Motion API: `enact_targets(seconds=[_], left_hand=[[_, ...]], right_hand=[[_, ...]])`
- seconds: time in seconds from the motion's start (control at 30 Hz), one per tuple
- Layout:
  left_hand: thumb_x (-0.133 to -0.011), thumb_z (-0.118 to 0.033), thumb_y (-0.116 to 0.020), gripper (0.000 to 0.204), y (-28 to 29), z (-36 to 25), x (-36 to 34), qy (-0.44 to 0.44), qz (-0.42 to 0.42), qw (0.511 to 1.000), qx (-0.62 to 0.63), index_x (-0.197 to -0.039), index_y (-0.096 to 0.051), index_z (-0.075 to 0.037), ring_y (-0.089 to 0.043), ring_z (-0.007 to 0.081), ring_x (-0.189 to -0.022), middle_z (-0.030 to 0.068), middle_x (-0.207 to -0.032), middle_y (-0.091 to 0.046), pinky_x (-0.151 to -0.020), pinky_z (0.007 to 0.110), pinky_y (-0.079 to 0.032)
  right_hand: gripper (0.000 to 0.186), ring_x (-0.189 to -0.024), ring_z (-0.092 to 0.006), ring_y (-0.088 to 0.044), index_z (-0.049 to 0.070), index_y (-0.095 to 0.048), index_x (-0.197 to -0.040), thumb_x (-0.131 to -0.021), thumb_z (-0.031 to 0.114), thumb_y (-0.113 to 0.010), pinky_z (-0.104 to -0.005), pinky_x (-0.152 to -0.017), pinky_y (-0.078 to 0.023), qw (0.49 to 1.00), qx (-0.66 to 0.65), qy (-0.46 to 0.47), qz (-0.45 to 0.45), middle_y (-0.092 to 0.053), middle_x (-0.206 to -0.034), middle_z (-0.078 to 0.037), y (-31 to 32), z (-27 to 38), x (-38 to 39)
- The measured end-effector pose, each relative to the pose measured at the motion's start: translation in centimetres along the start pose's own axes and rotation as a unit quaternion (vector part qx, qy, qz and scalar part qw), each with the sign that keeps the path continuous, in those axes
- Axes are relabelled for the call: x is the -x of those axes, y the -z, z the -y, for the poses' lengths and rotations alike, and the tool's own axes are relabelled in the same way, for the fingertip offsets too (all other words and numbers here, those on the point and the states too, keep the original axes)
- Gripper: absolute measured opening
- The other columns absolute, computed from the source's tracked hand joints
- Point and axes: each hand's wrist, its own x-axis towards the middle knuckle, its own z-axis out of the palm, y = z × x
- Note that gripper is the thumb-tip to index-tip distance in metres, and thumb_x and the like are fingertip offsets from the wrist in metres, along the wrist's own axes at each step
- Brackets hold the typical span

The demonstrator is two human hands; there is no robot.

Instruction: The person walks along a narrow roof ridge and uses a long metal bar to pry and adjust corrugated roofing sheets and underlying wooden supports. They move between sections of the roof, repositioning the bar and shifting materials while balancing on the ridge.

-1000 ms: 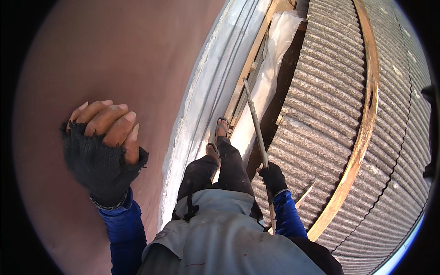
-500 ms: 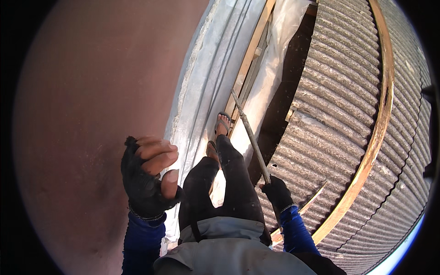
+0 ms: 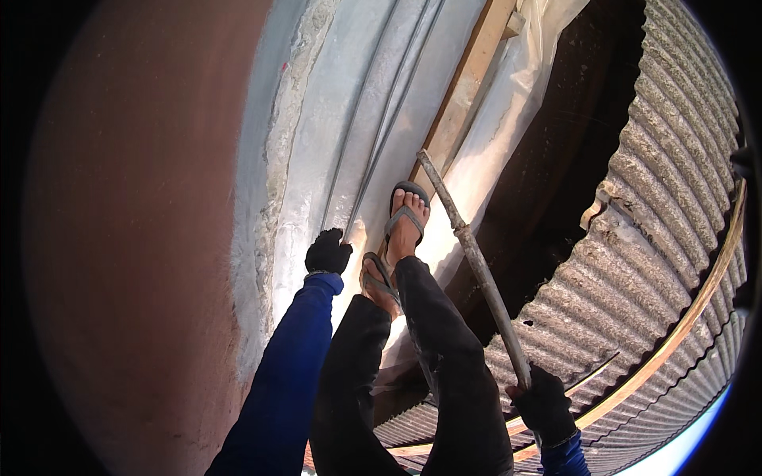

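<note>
My left hand [image 3: 328, 252], in a black fingerless glove, is closed at a raised fold of the grey metal sheet [image 3: 379, 111]. Its fingertips are hidden, so I cannot tell whether it grips the fold. In my right hand [image 3: 544, 406], gloved the same way, is a long grey-brown stick [image 3: 490, 292] with a knobby joint partway along. The stick slants up and to the left, its far tip over a wooden beam [image 3: 468, 87]. My feet, in dark flip-flops [image 3: 410, 208], stand between the left hand and the stick.
A reddish-brown wall [image 3: 143, 238] rises at the left, edged by rough mortar [image 3: 282, 135]. Translucent plastic sheeting [image 3: 508, 119] lies beside the beam. A dark gap [image 3: 567, 159] opens before the corrugated roofing [image 3: 659, 174], which a curved-looking wooden batten [image 3: 675, 349] crosses.
My left hand has gone from raised with curled fingers by the wall down to the metal sheet. My view has dropped closer to my feet. The stick stays in my right hand.
</note>
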Motion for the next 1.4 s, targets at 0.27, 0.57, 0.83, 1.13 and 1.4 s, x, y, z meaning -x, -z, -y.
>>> enact_targets(seconds=[0.27, 0.57, 0.83, 1.13, 1.4], left_hand=[[-0.081, -0.033, -0.064, 0.042, -7.8, 3.6, -4.7, -0.007, 0.023, 0.999, -0.046, -0.114, -0.062, -0.008, -0.062, 0.0331, -0.104, 0.0160, -0.111, -0.064, -0.089, 0.045, -0.049], [-0.081, -0.033, -0.067, 0.053, -7.4, 3.3, -6.8, 0.062, 0.148, 0.987, -0.008, -0.124, -0.058, -0.004, -0.057, 0.0356, -0.115, 0.0208, -0.122, -0.061, -0.097, 0.044, -0.046], [-0.080, -0.025, -0.068, 0.031, -11.0, 2.6, -7.9, 0.147, 0.001, 0.988, 0.048, -0.104, -0.060, -0.007, -0.062, 0.0381, -0.097, 0.0179, -0.102, -0.065, -0.080, 0.048, -0.050], [-0.083, -0.023, -0.063, 0.020, -10.3, 5.0, -6.3, 0.048, 0.014, 0.998, 0.048, -0.095, -0.058, -0.008, -0.063, 0.0397, -0.090, 0.0176, -0.091, -0.064, -0.076, 0.050, -0.050], [-0.084, -0.015, -0.062, 0.016, -9.6, 4.9, -4.9, 0.026, 0.052, 0.980, 0.192, -0.092, -0.053, -0.005, -0.062, 0.0428, -0.088, 0.0210, -0.087, -0.064, -0.070, 0.049, -0.048]], right_hand=[[0.034, -0.056, -0.0290, -0.061, 0.003, -0.062, -0.095, -0.076, 0.026, -0.078, -0.0389, -0.053, -0.048, 0.998, 0.055, 0.023, -0.036, -0.059, -0.064, -0.012, -1.5, 2.0, -1.7], [0.041, -0.071, -0.0313, -0.062, 0.006, -0.064, -0.100, -0.073, 0.032, -0.081, -0.0422, -0.060, -0.048, 0.999, -0.014, -0.046, -0.005, -0.061, -0.075, -0.012, -0.6, 1.9, -3.0], [0.048, -0.071, -0.0274, -0.063, 0.003, -0.063, -0.103, -0.071, 0.033, -0.083, -0.0394, -0.062, -0.049, 0.945, 0.161, 0.215, -0.188, -0.061, -0.076, -0.012, -1.4, 1.8, -4.6], [0.046, -0.059, -0.0289, -0.061, 0.001, -0.058, -0.103, -0.079, 0.034, -0.079, -0.0367, -0.055, -0.047, 0.993, 0.055, 0.107, 0.022, -0.059, -0.069, -0.014, 0.1, 7.3, -10.1], [0.060, -0.087, -0.0378, -0.068, -0.003, -0.056, -0.124, -0.080, 0.031, -0.077, -0.0408, -0.075, -0.054, 0.948, 0.153, 0.273, -0.064, -0.066, -0.099, -0.025, -0.2, 7.2, -18.4]])
